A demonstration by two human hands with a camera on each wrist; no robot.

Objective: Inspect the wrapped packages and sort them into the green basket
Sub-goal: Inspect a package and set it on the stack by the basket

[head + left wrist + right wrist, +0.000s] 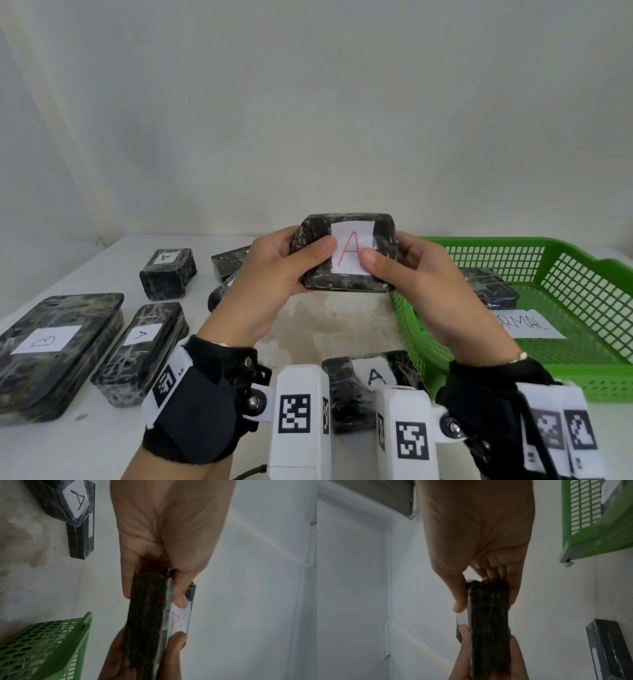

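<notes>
A dark wrapped package with a white label bearing a red A is held up above the table, label toward me. My left hand grips its left end, thumb on the face beside the label. My right hand grips its right end, thumb on the label's edge. The left wrist view shows the package edge-on between both hands, and so does the right wrist view, package. The green basket stands at the right with one dark package and a paper slip inside.
On the white table lie a large package marked B, one marked A, a small A package, two more behind my left hand, and another A package near my wrists. A wall rises behind.
</notes>
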